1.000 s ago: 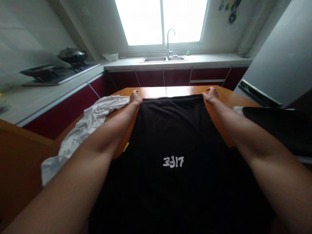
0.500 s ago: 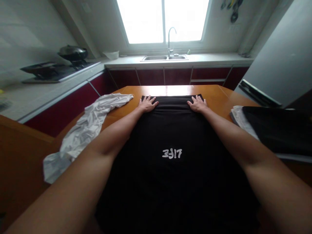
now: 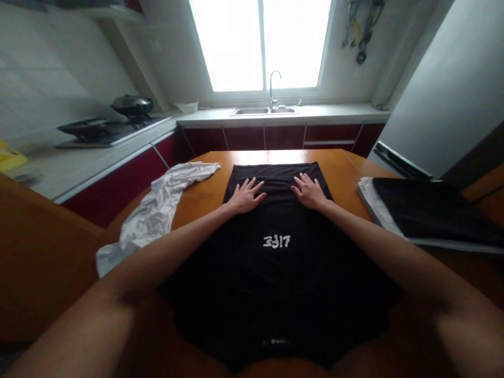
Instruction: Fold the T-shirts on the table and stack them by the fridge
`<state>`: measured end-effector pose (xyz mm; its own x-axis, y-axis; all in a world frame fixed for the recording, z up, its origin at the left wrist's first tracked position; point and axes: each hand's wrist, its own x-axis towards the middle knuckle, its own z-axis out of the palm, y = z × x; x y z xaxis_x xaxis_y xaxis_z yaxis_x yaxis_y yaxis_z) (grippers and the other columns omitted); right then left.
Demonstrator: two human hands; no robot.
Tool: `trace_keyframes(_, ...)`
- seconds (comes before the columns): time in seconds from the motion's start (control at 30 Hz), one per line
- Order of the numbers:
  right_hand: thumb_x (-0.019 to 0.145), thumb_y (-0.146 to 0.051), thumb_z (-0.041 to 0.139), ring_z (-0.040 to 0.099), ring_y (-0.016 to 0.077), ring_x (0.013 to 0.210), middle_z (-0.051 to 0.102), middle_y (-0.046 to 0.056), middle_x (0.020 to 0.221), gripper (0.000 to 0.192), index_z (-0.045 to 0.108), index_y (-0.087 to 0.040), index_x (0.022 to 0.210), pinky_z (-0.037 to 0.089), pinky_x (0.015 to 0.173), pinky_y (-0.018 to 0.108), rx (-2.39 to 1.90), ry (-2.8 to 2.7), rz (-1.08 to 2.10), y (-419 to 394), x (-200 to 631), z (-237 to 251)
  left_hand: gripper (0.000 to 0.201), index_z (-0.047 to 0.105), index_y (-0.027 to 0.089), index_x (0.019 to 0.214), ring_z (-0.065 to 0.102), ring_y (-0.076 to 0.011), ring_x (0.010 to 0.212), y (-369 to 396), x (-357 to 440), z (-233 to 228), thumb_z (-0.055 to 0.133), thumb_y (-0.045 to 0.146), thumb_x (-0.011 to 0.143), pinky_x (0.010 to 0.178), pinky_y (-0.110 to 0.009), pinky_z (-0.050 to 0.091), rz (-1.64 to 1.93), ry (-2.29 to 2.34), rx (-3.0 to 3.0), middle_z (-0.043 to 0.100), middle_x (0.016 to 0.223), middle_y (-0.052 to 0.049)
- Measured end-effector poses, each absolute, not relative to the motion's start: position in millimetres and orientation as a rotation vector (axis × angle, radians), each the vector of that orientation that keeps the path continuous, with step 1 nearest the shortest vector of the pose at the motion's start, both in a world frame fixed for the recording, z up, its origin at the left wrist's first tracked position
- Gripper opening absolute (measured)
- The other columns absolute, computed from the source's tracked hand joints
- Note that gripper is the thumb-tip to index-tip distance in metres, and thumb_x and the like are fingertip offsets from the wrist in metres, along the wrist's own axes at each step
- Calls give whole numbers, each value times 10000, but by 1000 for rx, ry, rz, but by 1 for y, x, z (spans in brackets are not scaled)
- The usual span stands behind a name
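Note:
A black T-shirt point(image 3: 275, 283) lies spread on the wooden table point(image 3: 205, 197), its hem toward the window and its neckline, with a small label, nearest me. White lettering reading "LIFE" shows upside down on its middle. Flat on the cloth near the left edge rests my left hand point(image 3: 246, 197), fingers spread. My right hand point(image 3: 309, 191) lies likewise on the right side, palm down and fingers apart. Neither hand grips the fabric.
A crumpled white garment point(image 3: 153, 207) lies on the table's left side. On the right sits a stack of folded clothes point(image 3: 429, 210), black on top. Beyond are a counter with a sink point(image 3: 252, 111), a stove point(image 3: 118, 134) with pans, and a fridge point(image 3: 437, 79).
Both hands have slid back from the hem toward me over the shirt. My view has tilted up and the shirt's neckline now shows at the bottom.

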<state>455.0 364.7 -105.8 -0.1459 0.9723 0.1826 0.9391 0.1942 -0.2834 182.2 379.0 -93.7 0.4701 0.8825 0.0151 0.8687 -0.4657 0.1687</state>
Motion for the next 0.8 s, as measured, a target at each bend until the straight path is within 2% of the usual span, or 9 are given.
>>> trace_keyframes(0.07,1043,-471,340,190,292,1549,271,155,1659,593,418,-172,1549,175,1223,568,-1731,-2134,89,339,452,-103,699,253,325,1617,61,-343,1565,350,181,-91,344,653,1006,1227,-611,82,188,1439,2660,130,1699,-63)
trace_keyframes(0.17,1032,-480,376,206,292,1546,292,145,1651,593,425,-198,1551,196,1220,568,-1600,-2293,174,290,444,-106,668,278,388,1599,69,-340,1564,302,178,-90,399,644,995,1225,-627,93,75,1263,2683,153,1691,-36)
trace_keyframes(0.4,1021,-488,409,217,263,1544,290,111,1652,596,412,-240,1563,202,1238,540,-1447,-2350,241,176,441,-113,623,291,425,1585,106,-297,1565,204,157,-88,401,623,1005,1241,-608,103,135,1173,2670,186,1682,-14)
trace_keyframes(0.57,1020,-488,409,242,256,1536,298,98,1649,593,426,-235,1555,230,1239,532,-1400,-2375,258,125,448,-112,618,282,423,1591,127,-270,1565,160,139,-85,402,597,1010,1259,-558,91,113,1135,2649,198,1681,-7)
trace_keyframes(0.67,1019,-474,407,263,259,1530,323,84,1640,556,473,-257,1527,237,1239,541,-1398,-2306,209,115,454,-112,577,350,375,1578,212,-247,1550,166,117,-82,397,526,1023,1265,-492,149,241,1310,2640,308,1653,-19)
trace_keyframes(0.8,1005,-439,403,329,282,1503,418,95,1594,513,550,-264,1464,277,1224,554,-1508,-2108,136,127,469,-113,515,506,214,1485,454,-269,1419,201,71,-85,424,385,1006,1187,-400,336,440,1855,2433,519,1507,-128)
